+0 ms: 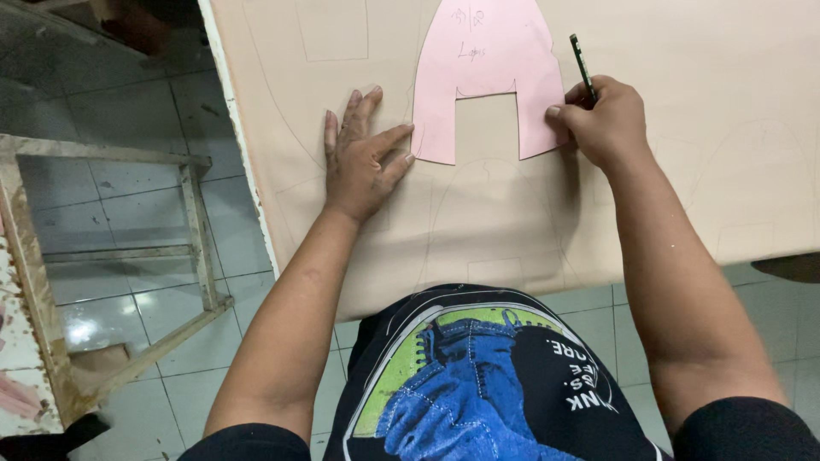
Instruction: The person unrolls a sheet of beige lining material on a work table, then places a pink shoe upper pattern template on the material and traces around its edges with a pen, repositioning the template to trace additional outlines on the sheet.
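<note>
A pink paper pattern (487,60) with a square notch cut in its lower edge lies flat on a beige sheet (683,171) spread over the table. My left hand (363,158) rests flat on the sheet, its fingertips touching the pattern's lower left leg. My right hand (602,119) holds a dark pencil (582,68) at the right edge of the pattern's right leg, the pencil's upper end pointing away from me. Faint pencil outlines of the same shape show on the sheet.
The sheet hangs over the table's near edge above my black printed shirt (478,384). A worn wooden frame (196,230) stands to the left on the grey tiled floor (128,102). A dark object (790,266) sticks out at the right under the sheet's edge.
</note>
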